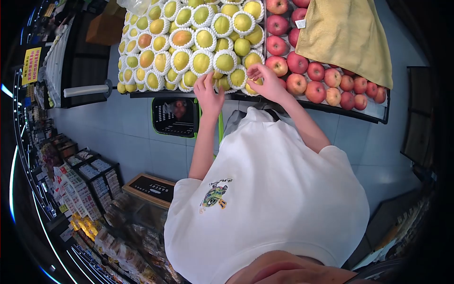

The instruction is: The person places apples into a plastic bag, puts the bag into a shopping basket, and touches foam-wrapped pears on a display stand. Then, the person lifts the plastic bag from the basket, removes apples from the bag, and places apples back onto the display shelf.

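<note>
Yellow-green, pear-like fruits in white foam nets fill the left part of the sloping display. My left hand is at its front edge, fingers apart and slightly bent, over the front row. Nearest to it is a yellow fruit, partly hidden by the fingers. To the right, my right hand reaches over the same row with loosely curved, parted fingers. A netted fruit sits right by its fingertips; whether they touch it I cannot tell. Neither hand visibly holds anything.
Red apples lie on the right side of the display, partly under a yellow cloth. Below the front edge stands a black basket with green trim and something reddish inside. A roll of white material sticks out at left, near shelves.
</note>
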Tool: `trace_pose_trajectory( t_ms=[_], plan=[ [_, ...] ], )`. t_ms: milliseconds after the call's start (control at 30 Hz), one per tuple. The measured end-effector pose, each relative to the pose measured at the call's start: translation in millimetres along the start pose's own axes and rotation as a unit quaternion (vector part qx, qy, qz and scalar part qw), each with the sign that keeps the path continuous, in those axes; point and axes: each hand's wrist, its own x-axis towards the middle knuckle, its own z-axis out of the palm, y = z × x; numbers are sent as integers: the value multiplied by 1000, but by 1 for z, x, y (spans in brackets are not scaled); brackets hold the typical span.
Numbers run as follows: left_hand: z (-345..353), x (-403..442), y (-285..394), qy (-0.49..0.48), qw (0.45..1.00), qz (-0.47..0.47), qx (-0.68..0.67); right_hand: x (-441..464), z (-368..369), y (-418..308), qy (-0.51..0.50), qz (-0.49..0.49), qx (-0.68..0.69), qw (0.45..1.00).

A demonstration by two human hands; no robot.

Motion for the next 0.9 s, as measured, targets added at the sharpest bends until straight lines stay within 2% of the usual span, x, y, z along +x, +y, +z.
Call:
trace_pose_trajectory(
  t_ms=[33, 133, 200, 267, 333, 400, 467, 567, 667, 733, 900],
  plan=[
    [-4, 18, 10, -1, 1000, 2, 4, 14, 1, -3, 10, -29, -15, 999],
    [-7, 58, 32, -48, 997, 42, 39, 40, 6, 17, 48, -34, -19, 998],
    [-3, 73, 37, -127, 976, 123, 127, 47, 11, 31, 73, -34, 9, 997],
    [10, 77, 32, -133, 968, 152, 152, 49, 12, 39, 113, 15, 86, 990],
    [16, 83, 32, -160, 949, 188, 197, 47, 13, 57, 131, 41, 99, 986],
    [15, 91, 28, -191, 947, 181, 183, 38, 19, 71, 158, 74, 112, 978],
    [12, 100, 28, -216, 947, 172, 165, 33, 18, 78, 150, 31, 159, 975],
    [1, 112, 29, -238, 954, 168, 68, 30, 20, 78, 160, 32, 154, 975],
    [1, 114, 21, -276, 935, 205, 91, 31, 21, 78, 165, 27, 177, 970],
    [3, 114, 19, -277, 933, 213, 89, 30, 17, 70, 150, 55, 166, 973],
    [2, 114, 14, -276, 935, 214, 55, 32, 21, 74, 169, 45, 179, 968]
  ],
)
